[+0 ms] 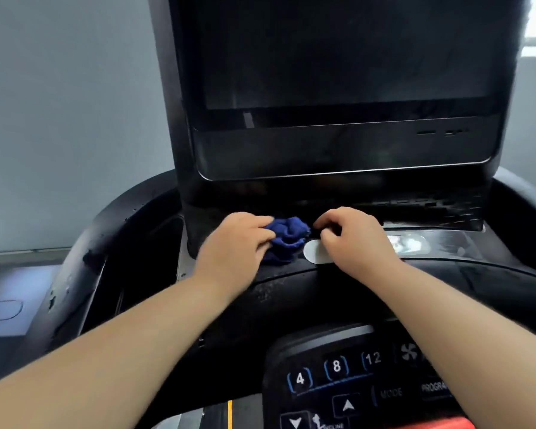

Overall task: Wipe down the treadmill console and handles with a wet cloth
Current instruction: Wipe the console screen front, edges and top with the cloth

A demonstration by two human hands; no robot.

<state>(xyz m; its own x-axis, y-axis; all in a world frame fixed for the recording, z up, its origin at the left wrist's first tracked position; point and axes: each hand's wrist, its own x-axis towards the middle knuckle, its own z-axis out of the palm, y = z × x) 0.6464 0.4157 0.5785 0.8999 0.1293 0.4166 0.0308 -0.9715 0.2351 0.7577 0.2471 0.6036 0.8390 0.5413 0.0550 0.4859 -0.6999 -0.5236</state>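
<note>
Fingers point(260, 234) of left hand point(237, 243) curled round bunched blue cloth point(288, 238), pressed on console point(338, 150) ledge; right hand point(358, 239) curled, nothing held, rested beside white oval pad point(311, 253).

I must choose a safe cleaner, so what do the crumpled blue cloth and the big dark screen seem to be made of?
The crumpled blue cloth looks like soft matt fabric: it bunches in folds where the left hand grips it. The big dark screen looks like glossy glass or plastic: it shows faint reflections.
</note>
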